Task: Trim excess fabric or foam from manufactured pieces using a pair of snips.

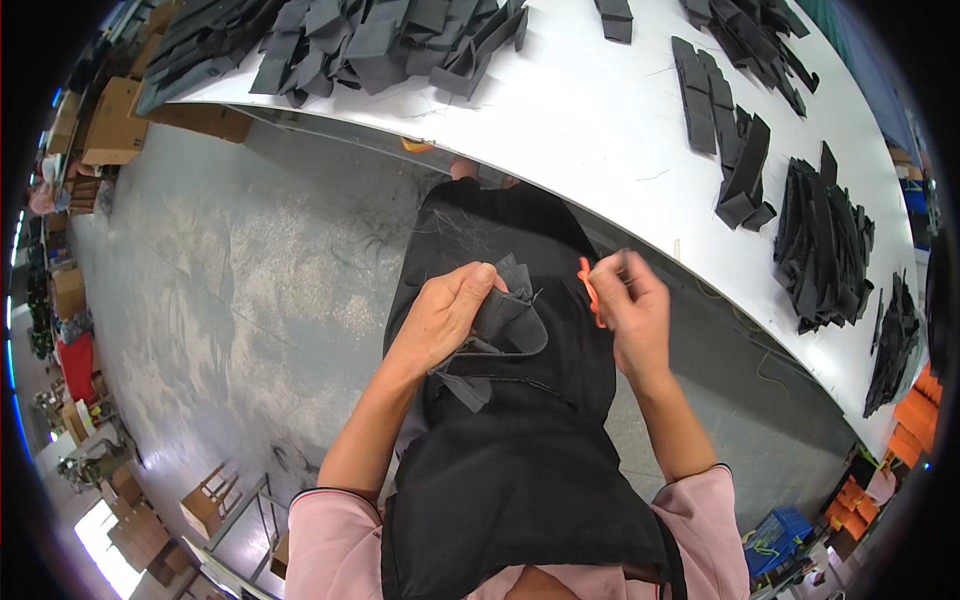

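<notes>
My left hand is closed, pinching a folded dark grey fabric strip between thumb and fingers. The strip loops and hangs over my lap, with loose threads at its edges. To the right of it, apart from the cloth, my right hand is curled around small orange-handled snips. Their blades cannot be made out, and the fingertips are slightly blurred. Both hands are above the black apron, which has thread scraps on it.
Ahead and to the right curves a white table. On it are heaps of dark fabric strips, a separate pile and a short row of strips. Cardboard boxes stand far left; a blue crate is at lower right.
</notes>
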A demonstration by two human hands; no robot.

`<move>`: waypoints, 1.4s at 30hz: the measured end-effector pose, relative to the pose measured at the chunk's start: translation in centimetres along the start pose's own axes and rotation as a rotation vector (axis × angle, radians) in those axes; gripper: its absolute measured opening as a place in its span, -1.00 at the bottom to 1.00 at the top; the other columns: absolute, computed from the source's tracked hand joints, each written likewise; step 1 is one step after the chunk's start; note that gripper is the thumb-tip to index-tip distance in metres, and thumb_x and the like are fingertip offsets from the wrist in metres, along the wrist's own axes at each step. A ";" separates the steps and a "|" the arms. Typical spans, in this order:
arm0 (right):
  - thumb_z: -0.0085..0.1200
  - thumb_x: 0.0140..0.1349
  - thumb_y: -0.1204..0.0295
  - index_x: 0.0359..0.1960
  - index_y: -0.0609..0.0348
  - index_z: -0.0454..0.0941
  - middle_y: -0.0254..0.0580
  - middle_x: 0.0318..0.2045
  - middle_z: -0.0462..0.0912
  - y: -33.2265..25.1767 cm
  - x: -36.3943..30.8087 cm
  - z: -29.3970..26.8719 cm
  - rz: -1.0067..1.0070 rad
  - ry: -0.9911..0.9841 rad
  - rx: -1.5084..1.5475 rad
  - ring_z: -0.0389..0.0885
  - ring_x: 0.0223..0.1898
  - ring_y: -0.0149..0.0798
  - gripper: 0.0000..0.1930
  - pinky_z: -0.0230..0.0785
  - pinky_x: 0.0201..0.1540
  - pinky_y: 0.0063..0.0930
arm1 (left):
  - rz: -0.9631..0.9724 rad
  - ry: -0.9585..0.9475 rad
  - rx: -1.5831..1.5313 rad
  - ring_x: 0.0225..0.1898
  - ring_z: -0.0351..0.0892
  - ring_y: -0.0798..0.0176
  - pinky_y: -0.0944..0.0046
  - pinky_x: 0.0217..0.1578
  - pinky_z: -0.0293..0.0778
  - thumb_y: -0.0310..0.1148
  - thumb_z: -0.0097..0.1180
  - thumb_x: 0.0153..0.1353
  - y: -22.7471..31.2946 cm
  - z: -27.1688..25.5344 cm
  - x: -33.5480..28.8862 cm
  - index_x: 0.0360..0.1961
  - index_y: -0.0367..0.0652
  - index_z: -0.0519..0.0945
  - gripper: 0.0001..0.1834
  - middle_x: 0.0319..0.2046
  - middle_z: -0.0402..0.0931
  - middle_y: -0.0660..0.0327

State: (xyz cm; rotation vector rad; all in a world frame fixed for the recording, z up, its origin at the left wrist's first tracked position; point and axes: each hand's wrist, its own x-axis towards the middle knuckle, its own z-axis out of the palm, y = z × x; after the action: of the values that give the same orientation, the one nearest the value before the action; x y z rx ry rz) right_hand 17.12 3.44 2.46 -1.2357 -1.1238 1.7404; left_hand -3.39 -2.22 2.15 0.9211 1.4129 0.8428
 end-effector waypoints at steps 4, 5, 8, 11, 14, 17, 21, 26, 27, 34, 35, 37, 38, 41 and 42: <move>0.15 0.16 0.51 -0.39 0.24 0.45 -0.44 -0.48 0.45 1.1 -0.2 1.7 0.140 -0.180 -0.022 0.38 -0.44 -0.64 -0.89 0.25 -0.38 -0.74 | 0.016 0.015 0.011 -0.51 0.22 0.59 0.53 -0.50 0.18 -0.08 -0.19 0.39 0.7 0.8 -0.1 -0.38 -0.20 0.53 -0.58 -0.58 0.32 0.48; 0.14 0.16 0.52 -0.42 0.23 0.43 -0.45 -0.51 0.44 0.8 -0.2 2.0 0.197 -0.179 -0.021 0.36 -0.46 -0.64 -0.88 0.23 -0.40 -0.74 | 0.018 0.013 0.011 -0.51 0.22 0.59 0.53 -0.50 0.18 -0.08 -0.19 0.39 0.6 0.9 0.1 -0.38 -0.20 0.53 -0.58 -0.58 0.32 0.48; 0.14 0.15 0.54 -0.47 0.23 0.40 -0.47 -0.53 0.41 1.1 -0.1 1.3 0.064 -0.069 -0.067 0.32 -0.49 -0.66 -0.86 0.17 -0.47 -0.76 | 0.101 0.049 0.095 -0.51 0.20 0.58 0.52 -0.50 0.17 -0.10 -0.18 0.40 0.1 0.8 0.2 -0.38 -0.21 0.52 -0.59 -0.57 0.30 0.47; 0.09 0.11 0.57 -0.60 0.20 0.32 -0.41 -0.61 0.31 -1.3 0.1 -0.6 0.217 -0.258 0.460 0.16 -0.70 -0.63 -0.80 0.04 -0.63 -0.71 | 0.082 0.086 0.148 -0.50 0.19 0.57 0.52 -0.49 0.17 -0.09 -0.18 0.39 -0.6 0.2 -0.3 -0.37 -0.21 0.51 -0.59 -0.57 0.29 0.46; 0.04 0.15 0.54 -0.60 0.22 0.40 -0.35 -0.61 0.36 -2.2 -0.5 -3.3 -0.013 -0.342 0.434 0.17 -0.71 -0.62 -0.82 0.00 -0.66 -0.71 | 0.044 0.064 0.089 -0.50 0.19 0.57 0.51 -0.49 0.18 -0.11 -0.19 0.40 -0.3 0.4 -0.3 -0.36 -0.21 0.50 -0.60 -0.57 0.29 0.45; 0.05 0.18 0.54 -0.27 0.25 0.56 -0.35 -0.51 0.51 -1.4 -1.0 -1.7 0.017 -0.106 -0.250 0.37 -0.58 -0.60 -0.89 0.19 -0.55 -0.69 | 0.080 0.086 0.087 -0.51 0.18 0.56 0.50 -0.50 0.17 -0.17 -0.17 0.39 -0.3 0.7 0.4 -0.37 -0.22 0.50 -0.64 -0.58 0.27 0.45; 0.11 0.14 0.58 -0.21 0.26 0.57 -0.25 -0.54 0.56 -0.9 -3.0 1.5 -0.075 -0.398 -0.428 0.53 -0.55 -0.50 -0.83 0.34 -0.47 -0.60 | 0.092 0.084 -0.012 -0.38 0.32 0.53 0.49 -0.34 0.30 -0.27 -0.03 0.33 -0.3 1.3 0.2 -0.25 -0.23 0.49 -0.78 -0.44 0.39 0.40; 0.11 0.12 0.57 -0.40 0.27 0.53 -0.18 -0.62 0.50 0.9 -1.9 2.1 -0.326 -0.091 -0.476 0.50 -0.61 -0.44 -0.96 0.31 -0.53 -0.53 | 0.205 0.117 -0.173 -0.18 0.42 0.41 0.40 -0.16 0.36 -0.39 0.13 0.18 -0.5 1.7 -0.2 -0.10 -0.27 0.46 -0.71 -0.22 0.45 0.26; 0.11 0.12 0.57 -0.41 0.27 0.54 -0.17 -0.63 0.49 0.8 -1.4 2.1 -0.480 -0.070 -0.570 0.49 -0.63 -0.44 -0.97 0.28 -0.55 -0.54 | 0.125 0.067 -0.214 -0.17 0.40 0.42 0.41 -0.14 0.35 -0.44 0.11 0.13 -0.4 1.4 -0.2 -0.07 -0.26 0.42 -0.67 -0.21 0.43 0.26; 0.12 0.08 0.56 -0.33 0.25 0.55 -0.19 -0.58 0.49 1.3 1.1 2.8 -0.098 -0.185 -0.293 0.46 -0.61 -0.37 -0.89 0.26 -0.55 -0.57 | -0.091 0.089 -0.625 -0.17 0.31 0.43 0.42 -0.12 0.30 -0.57 0.03 -0.05 -0.7 3.2 -0.3 0.05 -0.22 0.26 -0.45 -0.16 0.32 0.26; 0.14 0.06 0.55 -0.28 0.23 0.55 -0.21 -0.52 0.48 0.6 0.5 3.1 -0.285 -0.101 -0.446 0.48 -0.58 -0.35 -0.84 0.30 -0.53 -0.56 | -0.077 0.171 -0.637 -0.17 0.31 0.42 0.42 -0.11 0.30 -0.60 0.02 -0.06 -0.3 3.6 -0.4 0.06 -0.23 0.25 -0.44 -0.15 0.31 0.25; 0.17 0.04 0.54 -0.23 0.21 0.54 -0.23 -0.46 0.48 -0.7 -1.1 3.3 -0.468 -0.027 -0.599 0.49 -0.55 -0.33 -0.79 0.33 -0.51 -0.54 | -0.068 0.266 -0.654 -0.16 0.31 0.41 0.42 -0.09 0.30 -0.62 0.00 -0.06 -0.3 3.9 -0.5 0.06 -0.24 0.24 -0.43 -0.15 0.31 0.25; 0.19 0.02 0.54 -0.20 0.18 0.53 -0.24 -0.41 0.47 -1.5 -1.9 3.0 -0.478 0.003 -0.738 0.50 -0.52 -0.31 -0.74 0.35 -0.48 -0.53 | -0.049 0.311 -0.628 -0.16 0.31 0.40 0.42 -0.09 0.30 -0.64 -0.01 -0.07 -0.3 3.9 -0.3 0.06 -0.25 0.24 -0.43 -0.15 0.31 0.24; 0.24 -0.04 0.52 -0.21 0.13 0.54 -0.29 -0.38 0.43 -1.5 -2.5 2.3 -0.535 0.043 -0.944 0.50 -0.52 -0.29 -0.70 0.35 -0.48 -0.49 | -0.018 0.341 -0.571 -0.16 0.30 0.40 0.43 -0.10 0.30 -0.65 -0.03 -0.08 -0.7 3.8 0.4 0.04 -0.26 0.23 -0.44 -0.16 0.31 0.22; 0.25 -0.05 0.51 -0.22 0.13 0.54 -0.29 -0.40 0.42 -1.6 -2.4 2.3 -0.557 0.012 -1.018 0.49 -0.53 -0.29 -0.70 0.32 -0.51 -0.48 | -0.003 0.332 -0.542 -0.16 0.30 0.41 0.43 -0.11 0.30 -0.64 -0.02 -0.08 -0.8 3.8 0.5 0.03 -0.27 0.23 -0.45 -0.16 0.31 0.21</move>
State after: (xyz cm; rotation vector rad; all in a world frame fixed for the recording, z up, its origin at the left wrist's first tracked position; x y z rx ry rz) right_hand 15.71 1.27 5.13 -1.2568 -2.2128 0.7029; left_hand 0.32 -2.19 1.02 0.3740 1.3553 1.3377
